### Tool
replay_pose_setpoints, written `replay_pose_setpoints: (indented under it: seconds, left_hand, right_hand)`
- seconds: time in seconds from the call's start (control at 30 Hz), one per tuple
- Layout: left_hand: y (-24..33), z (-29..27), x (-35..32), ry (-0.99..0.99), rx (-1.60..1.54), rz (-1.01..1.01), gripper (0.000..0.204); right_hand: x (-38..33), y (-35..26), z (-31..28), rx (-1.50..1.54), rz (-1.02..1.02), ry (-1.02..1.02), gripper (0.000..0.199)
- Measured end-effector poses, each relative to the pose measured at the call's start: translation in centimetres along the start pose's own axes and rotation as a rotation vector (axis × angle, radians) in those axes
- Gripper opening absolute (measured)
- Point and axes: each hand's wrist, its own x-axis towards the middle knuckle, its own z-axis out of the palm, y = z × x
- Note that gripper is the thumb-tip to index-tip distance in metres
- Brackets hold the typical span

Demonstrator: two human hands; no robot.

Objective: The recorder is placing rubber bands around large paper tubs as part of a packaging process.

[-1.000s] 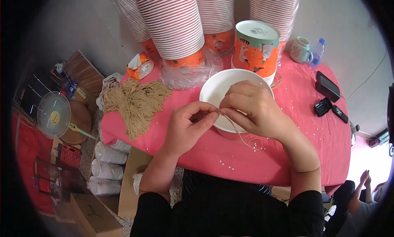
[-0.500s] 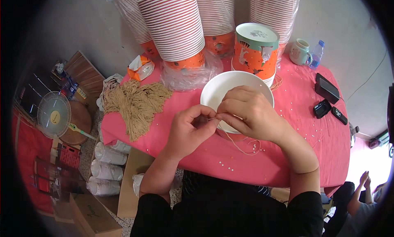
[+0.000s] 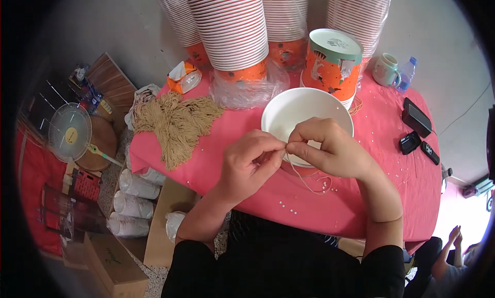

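Scanning from the left, I see a splayed bundle of tan strands (image 3: 178, 123) lying beyond and left of my left hand (image 3: 252, 161). That hand has its thumb and forefinger drawn together on a thin pale cord (image 3: 303, 183), other fingers curled. Right here the cord is between my fingertips, hanging on the near side and curling onto the pink cloth (image 3: 247, 197) below my right hand (image 3: 330, 151). Just beyond the fingertips sits the white-lined bucket (image 3: 278, 110), open side up. Now the right: thumb and forefinger pinched too, meeting the left fingertips; whether there's a knot or a bead between them is too small to tell. Doing this well, I'd say, means a short, firm pinch close to the working point, wrists steady, slack hanging free of my fingers. Farther right, beyond that hand, stands an upturned orange bucket (image 3: 334, 66), then a pale mug (image 3: 384, 70).
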Motion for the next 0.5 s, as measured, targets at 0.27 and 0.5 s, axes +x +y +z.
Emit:
replay_pose_setpoints:
  seconds: [0.27, 0.5]
  left_hand:
    - [-1.1, 0.6, -0.5, 0.066, -0.105, 0.093, 0.018]
    - [-1.0, 1.2, -1.5, 0.067, -0.334, -0.156, 0.011]
  right_hand:
    - [0.0, -0.1, -0.6, 0.266, 0.258, -0.174, 0.027]
    - [0.0, 0.1, -0.5, 0.112, 0.222, -0.170, 0.033]
